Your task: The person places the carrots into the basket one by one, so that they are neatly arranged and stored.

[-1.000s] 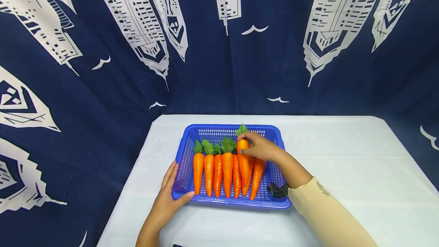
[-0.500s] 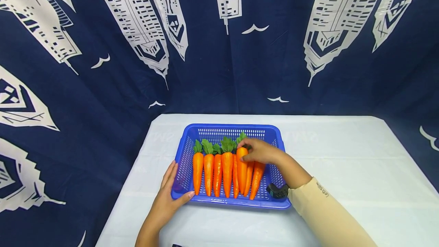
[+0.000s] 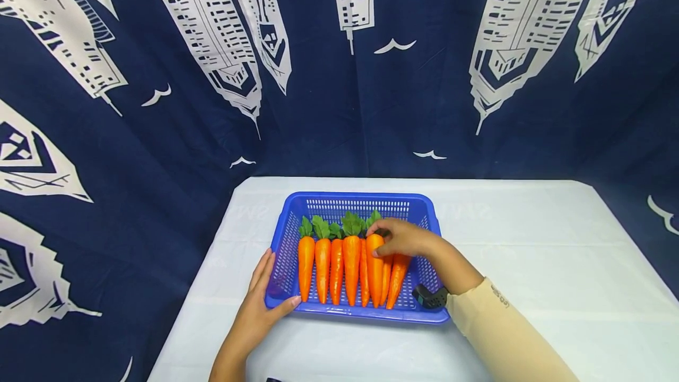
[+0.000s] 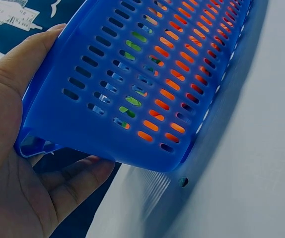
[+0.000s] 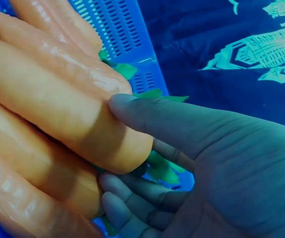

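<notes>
A blue plastic basket (image 3: 371,315) holds a side-by-side row of orange carrots with green leafy tops. My right hand (image 3: 404,237) pinches the thick top end of one carrot (image 3: 374,276), toward the right of the row. In the right wrist view the thumb (image 5: 147,111) lies on that carrot (image 5: 58,106), while the other fingers reach down past its end beside the leaves. At the basket's near left corner, my left hand (image 3: 260,311) holds the rim, thumb on the front edge and fingers along the left side. The left wrist view has this hand (image 4: 23,124) around the perforated corner.
Beneath the basket is a table with a white cloth (image 3: 530,264). A dark blue curtain (image 3: 318,128) printed with white buildings and birds hangs behind it. A black wrist device (image 3: 429,296) sits over the basket's near right corner.
My right hand has come nearer with the carrot, lowering it into line with the others in the basket. The left hand stays at its corner.
</notes>
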The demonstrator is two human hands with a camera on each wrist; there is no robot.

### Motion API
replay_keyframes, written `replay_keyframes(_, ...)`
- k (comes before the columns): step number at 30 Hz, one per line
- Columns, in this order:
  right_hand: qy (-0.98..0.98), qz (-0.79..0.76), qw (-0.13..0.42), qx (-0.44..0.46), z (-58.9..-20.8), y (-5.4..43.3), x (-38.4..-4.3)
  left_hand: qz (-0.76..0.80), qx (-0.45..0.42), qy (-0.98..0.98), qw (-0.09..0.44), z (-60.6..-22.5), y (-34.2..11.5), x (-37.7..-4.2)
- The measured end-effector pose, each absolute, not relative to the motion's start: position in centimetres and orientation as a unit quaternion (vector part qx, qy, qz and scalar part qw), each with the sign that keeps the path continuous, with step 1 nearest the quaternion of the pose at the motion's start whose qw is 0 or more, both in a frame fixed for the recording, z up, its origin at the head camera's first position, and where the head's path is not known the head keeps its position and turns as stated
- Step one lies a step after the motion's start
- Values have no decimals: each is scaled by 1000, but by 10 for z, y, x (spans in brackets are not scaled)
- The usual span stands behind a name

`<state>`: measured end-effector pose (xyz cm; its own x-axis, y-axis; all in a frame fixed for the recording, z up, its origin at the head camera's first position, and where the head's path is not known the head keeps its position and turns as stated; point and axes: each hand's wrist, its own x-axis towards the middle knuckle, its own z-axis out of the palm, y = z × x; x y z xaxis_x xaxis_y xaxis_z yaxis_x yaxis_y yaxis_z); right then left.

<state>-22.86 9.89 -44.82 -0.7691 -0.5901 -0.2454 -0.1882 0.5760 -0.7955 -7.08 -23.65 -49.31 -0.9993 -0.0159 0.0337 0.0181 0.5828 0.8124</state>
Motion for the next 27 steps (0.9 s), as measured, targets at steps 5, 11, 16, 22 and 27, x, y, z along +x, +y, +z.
replay_keyframes(5,849,-412,238,-230,-447,101,-229,-460,-4,-888,20,-493,-237,-73)
replay_keyframes(11,873,-407,184,-195,-440,103,-228,-456,-6,-890,17,-493,-237,-75)
replay_keyframes(16,889,-411,130,-155,-429,107,-223,-433,-5,-901,24,-492,-237,-77)
replay_keyframes(22,861,-485,53,-143,-414,122,-214,-434,-8,-901,22,-488,-238,-79)
replay_keyframes(27,849,-512,4,-129,-400,140,-203,-444,-6,-895,30,-488,-238,-80)
